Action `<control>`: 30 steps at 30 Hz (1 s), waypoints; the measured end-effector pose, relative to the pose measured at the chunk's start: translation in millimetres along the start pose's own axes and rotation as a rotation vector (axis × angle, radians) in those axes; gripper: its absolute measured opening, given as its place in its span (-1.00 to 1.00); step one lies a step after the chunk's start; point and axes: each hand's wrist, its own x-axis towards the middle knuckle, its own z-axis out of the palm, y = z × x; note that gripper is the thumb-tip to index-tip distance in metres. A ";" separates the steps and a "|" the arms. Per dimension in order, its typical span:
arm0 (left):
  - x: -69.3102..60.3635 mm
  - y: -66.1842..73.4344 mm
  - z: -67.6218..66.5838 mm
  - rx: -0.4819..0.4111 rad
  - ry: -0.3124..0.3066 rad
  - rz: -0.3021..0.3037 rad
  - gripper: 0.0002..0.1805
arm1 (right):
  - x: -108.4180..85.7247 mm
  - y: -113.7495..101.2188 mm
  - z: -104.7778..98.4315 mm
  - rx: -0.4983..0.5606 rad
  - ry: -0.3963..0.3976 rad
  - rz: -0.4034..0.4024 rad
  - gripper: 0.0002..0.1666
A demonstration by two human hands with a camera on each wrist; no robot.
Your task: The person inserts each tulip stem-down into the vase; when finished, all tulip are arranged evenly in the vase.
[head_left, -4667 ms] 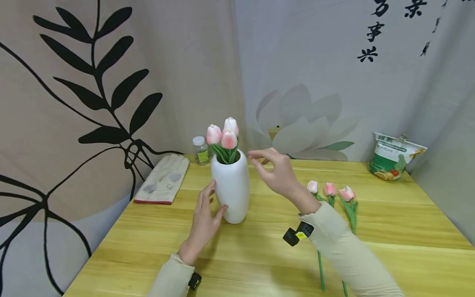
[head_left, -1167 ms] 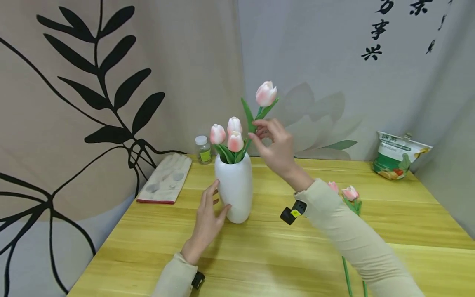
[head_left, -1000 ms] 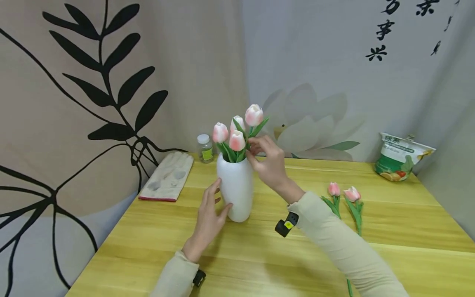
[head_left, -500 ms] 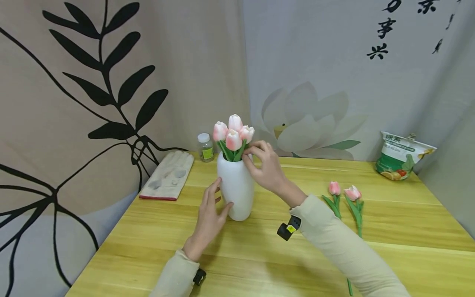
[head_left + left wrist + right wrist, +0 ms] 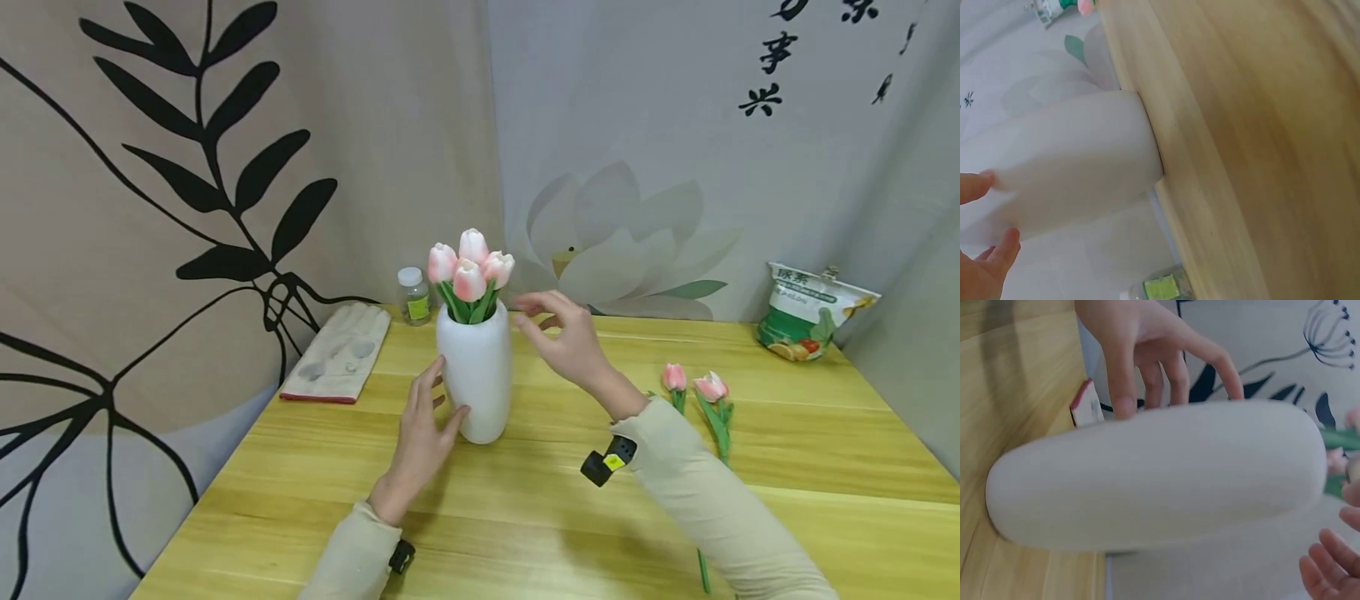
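A tall white vase [image 5: 474, 383] stands upright on the wooden table with several pink-and-white tulips [image 5: 469, 279] in its mouth. My left hand [image 5: 422, 433] holds the vase's left side, thumb in front and fingers further back; the thumb and index finger touching it show in the right wrist view. To the right of the vase's mouth my right hand [image 5: 564, 337] hovers with bent, relaxed fingers and nothing between them. Two more tulips, one pink [image 5: 674, 377] and one paler [image 5: 711, 387], lie on the table, their stems partly hidden by my right sleeve.
Behind the vase stands a small clear bottle [image 5: 414, 297] with a white cap. A folded pale cloth item [image 5: 337, 354] with a red edge lies at the left. A green-and-white bag [image 5: 810, 317] sits at the back right. A printed curtain [image 5: 375, 150] hangs behind the table [image 5: 525, 533].
My right hand has brought one tulip over the vase, lowered it in among the others, released it and drawn back to the right. My left hand has stayed on the vase.
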 end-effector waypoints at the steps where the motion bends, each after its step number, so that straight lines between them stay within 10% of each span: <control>1: 0.0 -0.2 0.5 0.001 -0.001 -0.001 -0.11 | -1.1 2.3 -4.3 0.005 -0.002 0.036 -0.75; 14: -1.6 -0.7 1.1 0.002 -0.002 -0.016 -0.11 | -48.5 45.2 -62.0 0.065 0.001 0.349 -0.62; 23: -1.5 -0.9 -0.8 0.001 -0.005 -0.009 -0.12 | -104.2 103.1 -101.4 -0.278 -0.058 0.549 -0.64; 30: -0.2 -1.6 0.0 -0.004 -0.007 0.000 -0.12 | -128.0 125.9 -128.8 -0.472 -0.306 0.653 -0.70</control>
